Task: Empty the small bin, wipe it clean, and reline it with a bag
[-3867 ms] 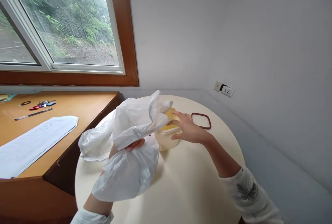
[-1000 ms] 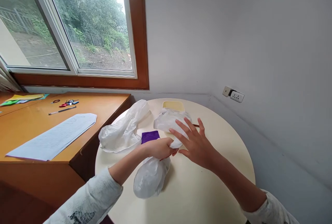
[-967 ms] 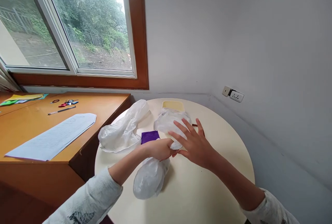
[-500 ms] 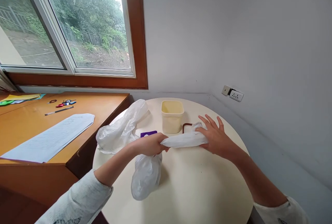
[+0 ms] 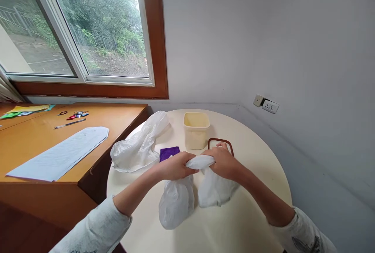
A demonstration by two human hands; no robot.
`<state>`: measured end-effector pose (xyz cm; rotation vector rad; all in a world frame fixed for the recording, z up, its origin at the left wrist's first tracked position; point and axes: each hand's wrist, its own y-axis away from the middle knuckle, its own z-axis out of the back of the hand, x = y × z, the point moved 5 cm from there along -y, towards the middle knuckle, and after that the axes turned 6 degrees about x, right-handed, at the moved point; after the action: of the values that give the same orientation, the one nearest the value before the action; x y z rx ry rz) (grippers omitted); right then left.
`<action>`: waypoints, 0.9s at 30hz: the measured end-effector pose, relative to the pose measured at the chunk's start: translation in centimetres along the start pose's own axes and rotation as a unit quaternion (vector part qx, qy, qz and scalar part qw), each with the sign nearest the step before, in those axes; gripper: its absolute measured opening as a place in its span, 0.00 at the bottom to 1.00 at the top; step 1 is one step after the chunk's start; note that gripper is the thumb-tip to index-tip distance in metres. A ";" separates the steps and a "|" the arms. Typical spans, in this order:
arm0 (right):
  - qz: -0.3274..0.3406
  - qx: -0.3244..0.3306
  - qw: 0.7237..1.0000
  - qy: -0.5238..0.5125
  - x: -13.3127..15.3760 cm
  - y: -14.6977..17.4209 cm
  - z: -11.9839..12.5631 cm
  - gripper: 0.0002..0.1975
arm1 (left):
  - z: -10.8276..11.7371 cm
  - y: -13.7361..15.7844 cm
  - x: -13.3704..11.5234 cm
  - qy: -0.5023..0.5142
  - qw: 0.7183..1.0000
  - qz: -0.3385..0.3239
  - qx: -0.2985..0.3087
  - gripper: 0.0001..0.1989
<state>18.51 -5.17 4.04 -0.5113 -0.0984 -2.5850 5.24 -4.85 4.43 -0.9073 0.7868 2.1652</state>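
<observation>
- Grips a white plastic bag [image 5: 175, 206] in the left hand [image 5: 175, 165], fingers curled narrowly around its gathered plastic.
- Clasps the next stretch in the right hand [image 5: 224, 163], also closed, with fingers partly hidden.
- Stretches a short, bunched band of that plastic from one hand to the other, against the fingers of both.
- Has a rounded bulge of it below the left hand and a looser, flared part below the right, either on or just above the round table [image 5: 263, 171]; cannot tell which.
- Partly covers a reddish-brown rectangular ring [image 5: 221, 140] with the right hand, just beyond which lies its far edge.
- Faces an upright, open-topped pale-yellow tub [image 5: 196, 137] just past both hands.
- Has a purple square [image 5: 169, 153] just past the left hand, beside a second, crumpled bag [image 5: 137, 151] farther left.
- Leaves, well apart at left, a wooden desk [image 5: 123, 114] bearing paper sheets [image 5: 63, 153] and a pen [image 5: 69, 124].
</observation>
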 end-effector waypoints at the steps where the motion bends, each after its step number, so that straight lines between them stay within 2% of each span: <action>1: -0.001 0.021 1.000 -0.018 -0.5 -0.2 0.2 0.12 | -0.1 0.1 0.3 0.010 1.000 -0.002 -0.001 0.06; 4: -0.013 0.055 0.995 -0.087 -1.8 -0.2 1.3 0.08 | -0.5 0.5 1.0 0.046 0.999 -0.018 -0.008 0.11; 8: -0.030 0.063 0.985 -0.156 -3.0 -0.1 2.4 0.07 | -0.8 0.9 1.5 0.040 0.995 -0.075 -0.053 0.29; 11: -0.061 0.041 0.981 -0.178 -3.8 -0.1 3.1 0.07 | -0.9 1.3 0.9 -0.060 0.984 -0.151 -0.066 0.26; 13: -0.080 0.029 0.978 -0.189 -4.3 -0.1 3.4 0.07 | -1.0 1.5 0.6 -0.138 0.974 -0.170 -0.063 0.23; 16: -0.092 0.047 0.971 -0.216 -4.3 0.2 3.8 0.06 | -0.8 1.3 0.8 -0.232 0.961 -0.129 -0.077 0.23; 21: -0.102 0.098 0.941 -0.306 -2.9 1.8 4.1 0.08 | 0.5 0.6 1.8 -0.354 0.917 -0.040 -0.180 0.20; 24: -0.098 0.143 0.911 -0.373 -1.7 3.0 3.1 0.13 | 1.1 0.1 2.1 -0.363 0.899 -0.036 -0.243 0.20; 27: -0.090 0.190 0.872 -0.441 -0.4 3.7 0.9 0.16 | 1.5 -0.2 2.1 -0.336 0.891 -0.048 -0.302 0.24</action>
<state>20.93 -8.09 4.68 -1.5261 -0.9739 -2.1835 3.71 -2.93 3.65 -0.3763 -0.2849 2.4305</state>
